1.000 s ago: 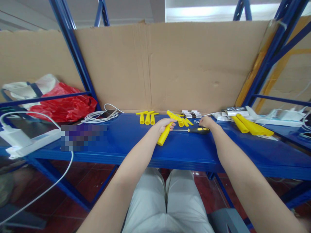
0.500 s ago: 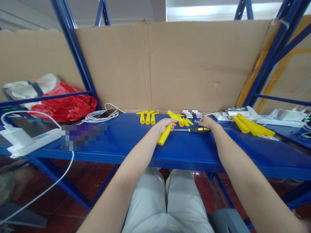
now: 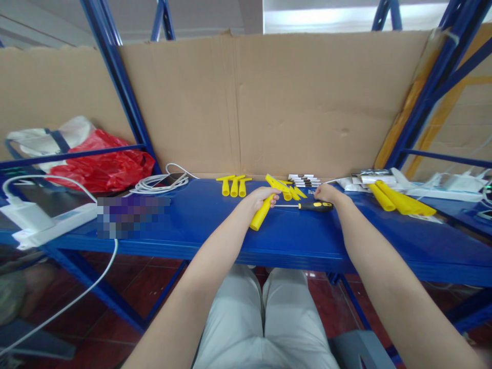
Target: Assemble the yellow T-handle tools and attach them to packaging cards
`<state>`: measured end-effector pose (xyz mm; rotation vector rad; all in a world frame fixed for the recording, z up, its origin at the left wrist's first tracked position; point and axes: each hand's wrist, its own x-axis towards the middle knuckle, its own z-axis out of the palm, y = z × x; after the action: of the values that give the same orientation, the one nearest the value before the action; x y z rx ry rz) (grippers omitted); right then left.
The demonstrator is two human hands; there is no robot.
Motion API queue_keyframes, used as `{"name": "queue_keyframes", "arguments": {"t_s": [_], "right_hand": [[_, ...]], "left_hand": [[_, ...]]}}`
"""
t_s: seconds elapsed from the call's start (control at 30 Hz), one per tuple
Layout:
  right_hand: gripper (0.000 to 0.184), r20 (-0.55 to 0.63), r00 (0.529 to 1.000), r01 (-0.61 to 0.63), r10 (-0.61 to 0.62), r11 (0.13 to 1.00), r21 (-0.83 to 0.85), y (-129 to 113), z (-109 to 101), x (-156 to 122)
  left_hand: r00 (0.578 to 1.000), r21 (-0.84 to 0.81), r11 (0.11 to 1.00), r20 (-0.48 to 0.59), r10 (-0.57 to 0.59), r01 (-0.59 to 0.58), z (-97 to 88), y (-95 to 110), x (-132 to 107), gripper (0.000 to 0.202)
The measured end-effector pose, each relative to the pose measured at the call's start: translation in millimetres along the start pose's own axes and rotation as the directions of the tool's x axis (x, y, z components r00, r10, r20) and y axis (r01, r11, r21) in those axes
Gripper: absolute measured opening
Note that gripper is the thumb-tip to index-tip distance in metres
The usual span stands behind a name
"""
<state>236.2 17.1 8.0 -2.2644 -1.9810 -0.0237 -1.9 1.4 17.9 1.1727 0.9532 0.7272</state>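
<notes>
My left hand [image 3: 260, 197] is wrapped round the handle of a yellow plastic scraper [image 3: 264, 208] whose flat head points away from me over the blue shelf [image 3: 200, 225]. My right hand [image 3: 327, 193] rests on the shelf just behind a black-and-yellow screwdriver [image 3: 309, 206]; its fingers are curled toward some tiny parts [image 3: 310, 192], and what they pinch is too small to see. More loose yellow scraper pieces [image 3: 292, 192] lie between the two hands.
Three yellow T-shaped handles [image 3: 233, 185] lie further left, a row of small black-and-white items [image 3: 305, 180] behind. Yellow tubes [image 3: 400, 202] and packets sit right. White cable coil [image 3: 159, 183], power strip [image 3: 46, 221] and red bag [image 3: 100, 169] are left. Cardboard backs the shelf.
</notes>
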Motion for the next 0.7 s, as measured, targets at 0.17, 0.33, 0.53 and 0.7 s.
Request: {"name": "queue_keyframes", "arguments": {"t_s": [0.17, 0.33, 0.53, 0.7], "right_hand": [[0.019, -0.017, 1.000, 0.001, -0.001, 1.000, 0.015, 0, 1, 1], [0.017, -0.140, 0.990, 0.024, 0.008, 0.973, 0.229, -3, -2, 1], [0.011, -0.177, 0.968, 0.248, -0.176, 0.586, 0.771, -41, -19, -22], [0.019, -0.140, 0.956, 0.238, -0.257, 0.404, 0.883, -69, -19, -36]], "left_hand": [[1.000, -0.023, 1.000, -0.008, -0.006, 0.006, 0.1, 1, -1, 0.018], [1.000, 0.004, 1.000, -0.023, -0.004, 0.004, 1.9, 3, -5, 0.020], [0.999, 0.044, 0.999, -0.028, 0.015, -0.014, 3.6, 3, -7, 0.021], [1.000, 0.051, 0.998, 0.002, 0.020, -0.020, 3.6, 3, -6, 0.018]]}}
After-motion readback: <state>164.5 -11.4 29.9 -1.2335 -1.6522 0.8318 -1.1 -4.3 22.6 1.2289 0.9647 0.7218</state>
